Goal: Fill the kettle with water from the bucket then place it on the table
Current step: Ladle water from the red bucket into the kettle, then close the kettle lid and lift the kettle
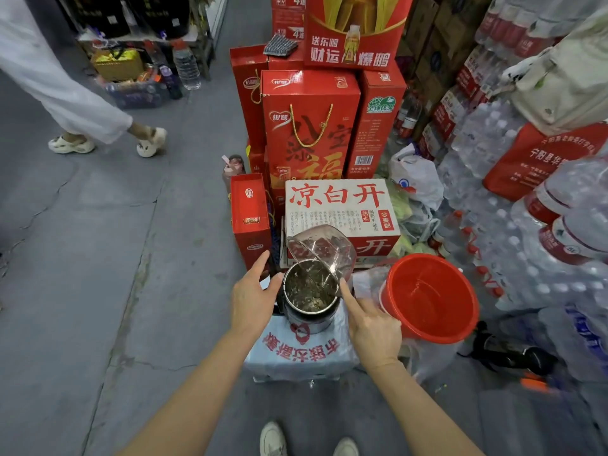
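A steel kettle [309, 291] stands open-topped on a plastic-wrapped pack with red print [296, 352], just in front of me. My left hand [251, 296] grips its left side, thumb on the rim and fingers by the black lid part. A clear plastic scoop [320, 246] is tilted mouth-down over the kettle's opening. My right hand [373, 324] holds the scoop from below right, index finger stretched along its edge. Wet, speckled metal shows inside the kettle. A red bucket [457, 291] sits right of the kettle with water in it.
Red gift cartons [309, 126] and a white printed carton [339, 205] are stacked right behind the kettle. Packs of bottled water [526, 225] crowd the right side. Grey concrete floor lies to the left, where another person's legs [98, 126] pass. My shoes [306, 439] are below.
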